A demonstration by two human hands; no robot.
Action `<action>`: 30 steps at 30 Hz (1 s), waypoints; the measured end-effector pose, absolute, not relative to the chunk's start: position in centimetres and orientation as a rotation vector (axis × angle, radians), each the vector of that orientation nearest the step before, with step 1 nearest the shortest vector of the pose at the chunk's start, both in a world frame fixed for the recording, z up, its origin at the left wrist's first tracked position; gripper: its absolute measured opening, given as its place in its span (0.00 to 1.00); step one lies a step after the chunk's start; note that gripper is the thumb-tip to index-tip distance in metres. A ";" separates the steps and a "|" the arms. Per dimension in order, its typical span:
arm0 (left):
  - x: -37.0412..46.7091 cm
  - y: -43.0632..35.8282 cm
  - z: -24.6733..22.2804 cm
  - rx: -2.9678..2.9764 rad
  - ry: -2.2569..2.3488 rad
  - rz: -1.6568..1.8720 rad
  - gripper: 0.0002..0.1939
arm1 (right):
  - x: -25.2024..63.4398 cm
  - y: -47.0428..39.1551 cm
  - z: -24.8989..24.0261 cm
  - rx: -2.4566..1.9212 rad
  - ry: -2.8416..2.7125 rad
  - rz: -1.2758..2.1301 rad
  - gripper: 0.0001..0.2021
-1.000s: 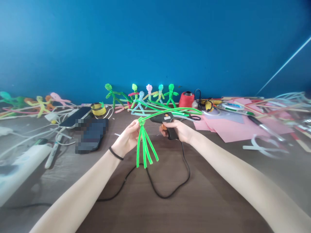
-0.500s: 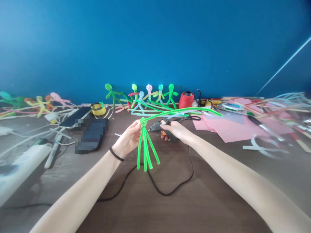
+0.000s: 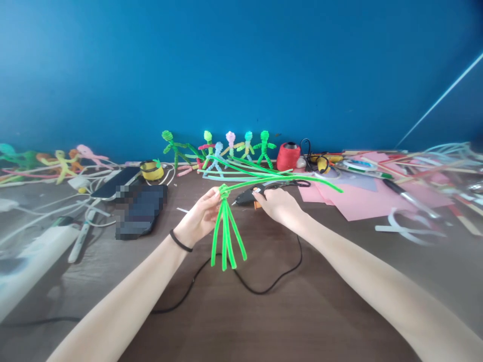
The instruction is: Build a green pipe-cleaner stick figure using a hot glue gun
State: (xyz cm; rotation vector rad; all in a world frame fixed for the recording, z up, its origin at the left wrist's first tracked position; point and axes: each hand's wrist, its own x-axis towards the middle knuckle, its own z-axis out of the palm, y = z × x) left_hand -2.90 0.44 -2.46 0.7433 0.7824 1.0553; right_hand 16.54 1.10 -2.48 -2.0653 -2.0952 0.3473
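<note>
My left hand (image 3: pixel 202 215) pinches the twisted top of a bright green pipe-cleaner piece (image 3: pixel 225 236). Several straight ends hang below the twist, and one long stem bends out to the right. My right hand (image 3: pixel 281 205) is closed over the black glue gun (image 3: pixel 245 197), low at the tabletop, with the nozzle pointing left toward the green piece. Parts of the gun's body and most of the fingers are hidden under the hand. Loose green pipe cleaners (image 3: pixel 249 168) lie behind both hands.
Pipe-cleaner figures (image 3: pixel 264 147) lean on the blue wall beside a red thread spool (image 3: pixel 289 157). Pink paper (image 3: pixel 362 203) and sticks lie right. Phones (image 3: pixel 143 208), cables and a white power strip (image 3: pixel 39 264) occupy the left. A black cord (image 3: pixel 260 291) loops across the front.
My right hand has turned over with the glue gun and moved slightly right, and the gun sits flatter, near the table. My left hand and the green piece have barely moved.
</note>
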 end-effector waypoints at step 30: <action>-2.5 0.4 -3.2 0.972 0.720 0.968 0.08 | 15.4 -0.8 -0.8 -0.842 -1.630 1.121 0.11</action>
